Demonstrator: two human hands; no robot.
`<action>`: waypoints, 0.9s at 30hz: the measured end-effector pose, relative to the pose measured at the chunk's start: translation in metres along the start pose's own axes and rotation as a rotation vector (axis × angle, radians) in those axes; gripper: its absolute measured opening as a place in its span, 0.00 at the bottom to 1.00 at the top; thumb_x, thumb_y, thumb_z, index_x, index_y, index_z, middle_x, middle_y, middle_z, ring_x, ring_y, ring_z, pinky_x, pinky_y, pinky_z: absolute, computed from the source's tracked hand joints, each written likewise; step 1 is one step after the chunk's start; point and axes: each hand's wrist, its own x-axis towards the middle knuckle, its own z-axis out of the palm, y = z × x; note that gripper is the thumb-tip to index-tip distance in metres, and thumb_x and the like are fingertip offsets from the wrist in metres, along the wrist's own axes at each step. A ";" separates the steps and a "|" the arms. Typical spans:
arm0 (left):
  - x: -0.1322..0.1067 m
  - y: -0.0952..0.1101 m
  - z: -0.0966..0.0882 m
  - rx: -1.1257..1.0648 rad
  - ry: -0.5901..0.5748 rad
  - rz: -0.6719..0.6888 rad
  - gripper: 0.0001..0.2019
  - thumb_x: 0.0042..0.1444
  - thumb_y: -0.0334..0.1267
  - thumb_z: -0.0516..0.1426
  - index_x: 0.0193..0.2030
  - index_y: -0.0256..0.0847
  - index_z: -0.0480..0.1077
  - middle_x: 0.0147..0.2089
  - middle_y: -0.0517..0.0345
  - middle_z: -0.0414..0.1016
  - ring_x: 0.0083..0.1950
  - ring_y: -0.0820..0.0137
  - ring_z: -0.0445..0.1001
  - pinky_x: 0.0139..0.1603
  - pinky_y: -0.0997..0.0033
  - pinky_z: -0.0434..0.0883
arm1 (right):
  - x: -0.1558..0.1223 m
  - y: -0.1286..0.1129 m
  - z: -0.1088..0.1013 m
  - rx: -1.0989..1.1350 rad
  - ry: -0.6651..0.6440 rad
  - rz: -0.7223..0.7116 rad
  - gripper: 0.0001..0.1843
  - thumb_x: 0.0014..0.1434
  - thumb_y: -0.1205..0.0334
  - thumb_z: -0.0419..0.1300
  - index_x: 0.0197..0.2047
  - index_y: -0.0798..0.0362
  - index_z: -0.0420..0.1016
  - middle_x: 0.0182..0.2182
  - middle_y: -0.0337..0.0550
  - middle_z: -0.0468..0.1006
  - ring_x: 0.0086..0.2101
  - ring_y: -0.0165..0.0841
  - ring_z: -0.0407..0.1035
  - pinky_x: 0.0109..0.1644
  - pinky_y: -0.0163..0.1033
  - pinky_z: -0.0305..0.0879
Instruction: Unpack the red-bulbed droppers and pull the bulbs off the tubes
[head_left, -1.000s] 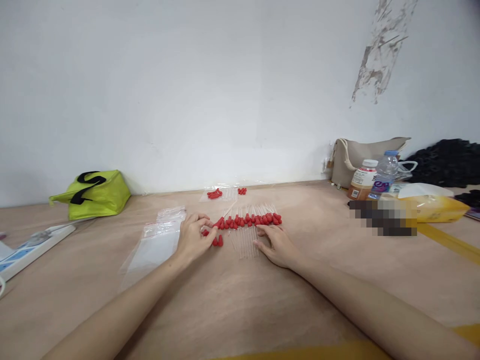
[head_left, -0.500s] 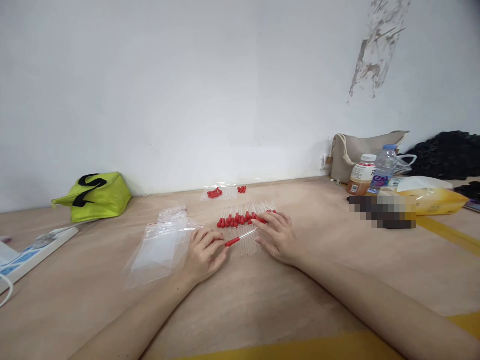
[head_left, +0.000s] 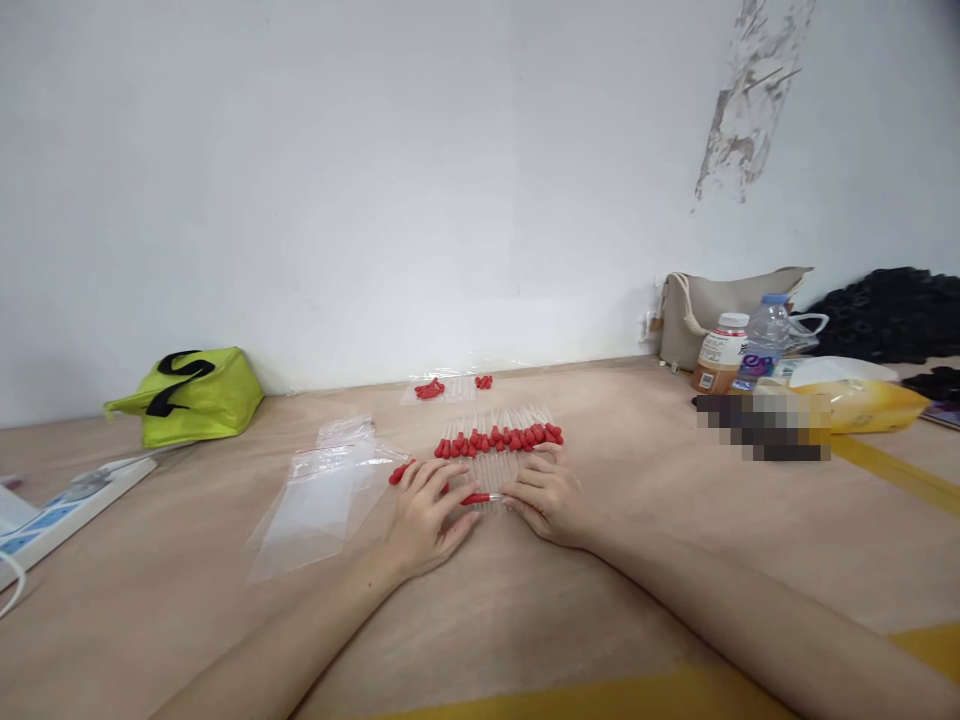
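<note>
My left hand [head_left: 431, 515] is closed around the red rubber bulb of a dropper [head_left: 477, 499], which lies level between my two hands. My right hand [head_left: 551, 498] pinches the clear glass tube at its other end; most of the tube is hidden by the fingers. Just beyond my hands is a row of droppers with red bulbs [head_left: 496, 438], their glass tips pointing away. Bare glass tubes [head_left: 491, 470] lie side by side between my hands and that row. Loose red bulbs [head_left: 400, 473] show partly behind my left fingers.
Clear plastic bags [head_left: 315, 500] lie left of my hands. By the wall is a bag with red bulbs and tubes [head_left: 442, 388]. A yellow-green pouch [head_left: 199, 395] and power strip [head_left: 67, 510] are left; bottles [head_left: 720, 355] and a tissue pack [head_left: 870, 400] are right.
My right hand has moved down, off the row of droppers, and the held dropper has turned from slanted to level. My left hand has shifted right, uncovering loose red bulbs behind it.
</note>
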 end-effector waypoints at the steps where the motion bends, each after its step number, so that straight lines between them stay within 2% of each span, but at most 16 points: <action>1: 0.001 0.001 0.001 -0.009 -0.013 0.001 0.10 0.53 0.40 0.54 0.42 0.45 0.71 0.46 0.55 0.71 0.49 0.63 0.65 0.49 0.58 0.58 | 0.000 -0.001 0.000 0.005 0.000 -0.005 0.10 0.58 0.60 0.51 0.36 0.49 0.73 0.23 0.38 0.71 0.31 0.30 0.59 0.51 0.45 0.47; 7: 0.002 0.003 0.001 -0.054 -0.019 0.043 0.07 0.56 0.36 0.52 0.35 0.43 0.71 0.36 0.60 0.75 0.45 0.68 0.67 0.51 0.60 0.55 | 0.001 -0.003 -0.003 0.018 0.000 -0.053 0.10 0.59 0.62 0.51 0.34 0.50 0.73 0.21 0.37 0.68 0.29 0.29 0.58 0.48 0.44 0.46; 16: -0.002 0.003 0.001 -0.062 -0.036 0.106 0.08 0.54 0.30 0.50 0.30 0.42 0.68 0.34 0.63 0.74 0.44 0.69 0.67 0.52 0.57 0.53 | -0.001 -0.003 -0.003 0.061 -0.018 -0.088 0.08 0.57 0.64 0.51 0.31 0.51 0.72 0.19 0.36 0.69 0.28 0.29 0.56 0.45 0.43 0.47; 27: -0.005 0.007 -0.002 -0.086 0.020 0.145 0.09 0.53 0.26 0.49 0.33 0.41 0.68 0.35 0.61 0.75 0.41 0.67 0.67 0.47 0.57 0.59 | -0.003 -0.004 -0.004 0.123 -0.011 -0.063 0.08 0.57 0.62 0.52 0.31 0.51 0.72 0.19 0.36 0.67 0.28 0.28 0.56 0.45 0.43 0.46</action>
